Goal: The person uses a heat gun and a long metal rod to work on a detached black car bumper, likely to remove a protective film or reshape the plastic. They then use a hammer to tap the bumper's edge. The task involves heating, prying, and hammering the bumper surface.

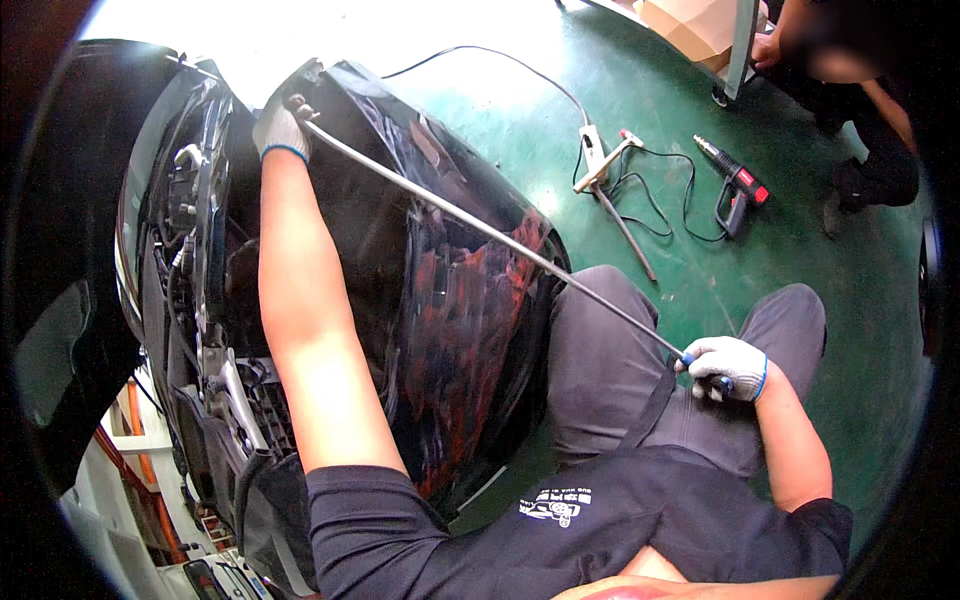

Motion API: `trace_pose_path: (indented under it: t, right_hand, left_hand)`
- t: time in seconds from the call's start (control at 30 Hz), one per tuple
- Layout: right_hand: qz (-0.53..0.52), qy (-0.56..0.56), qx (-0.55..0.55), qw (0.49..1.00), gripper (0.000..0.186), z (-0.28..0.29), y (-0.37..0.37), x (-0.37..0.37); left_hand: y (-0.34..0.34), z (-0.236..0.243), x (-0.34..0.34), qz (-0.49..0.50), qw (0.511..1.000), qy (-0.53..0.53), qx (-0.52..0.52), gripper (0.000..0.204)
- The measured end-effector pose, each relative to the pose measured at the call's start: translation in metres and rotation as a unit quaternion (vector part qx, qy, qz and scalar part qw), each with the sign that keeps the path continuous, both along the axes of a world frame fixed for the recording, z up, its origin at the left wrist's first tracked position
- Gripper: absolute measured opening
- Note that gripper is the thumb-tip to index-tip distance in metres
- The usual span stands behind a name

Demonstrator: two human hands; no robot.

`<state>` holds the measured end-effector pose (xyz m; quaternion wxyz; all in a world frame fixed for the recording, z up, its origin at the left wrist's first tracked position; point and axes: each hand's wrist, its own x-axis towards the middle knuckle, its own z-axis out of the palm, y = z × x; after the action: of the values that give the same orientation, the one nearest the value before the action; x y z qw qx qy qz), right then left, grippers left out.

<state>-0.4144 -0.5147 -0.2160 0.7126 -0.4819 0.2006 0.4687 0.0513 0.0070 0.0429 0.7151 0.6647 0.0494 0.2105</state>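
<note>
A long, thin metal rod (480, 222) slants across the view from the upper left down to the right. My right hand (730, 368), in a white knit glove with a blue cuff, is closed around its blue grip, near my knees. My left arm stretches forward, and my gloved left hand (283, 128) is closed at the rod's far end, by the upper edge of a black car body panel (330, 210). The hand partly hides that end. Lower down, the panel's outer face carries scuffed reddish and grey patches (465, 320).
On the green floor (510, 110) lie a heat gun (735, 185), a white corded tool (592, 150) and a metal bar (625, 235) beside it. Another person (870, 170) is at the upper right, near a wheeled cart (740, 50) and a cardboard box (690, 25).
</note>
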Motion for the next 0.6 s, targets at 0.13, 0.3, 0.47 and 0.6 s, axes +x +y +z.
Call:
trace_pose_path:
  t: [0.13, 0.3, 0.47, 0.6]
  right_hand:
    - [0.053, -0.027, -0.018, 0.998, 0.031, -0.003, -0.001, 0.017]
    - [0.063, -0.094, -0.067, 0.991, 0.039, -0.01, -0.021, 0.042]
    - [-0.051, -0.171, -0.234, 0.956, 0.033, -0.137, -0.085, 0.127]
    - [-0.041, 0.003, -0.527, 0.849, 0.046, -0.203, -0.122, 0.163]
  left_hand:
    - [-0.019, 0.002, -0.002, 0.029, 0.996, 0.051, 0.072, 0.015]
    - [-0.037, 0.004, 0.008, 0.016, 0.991, 0.067, 0.115, 0.017]
    - [0.064, -0.013, 0.052, -0.025, 0.952, 0.123, 0.279, 0.04]
    - [0.08, -0.027, 0.066, -0.073, 0.978, 0.093, 0.174, 0.03]
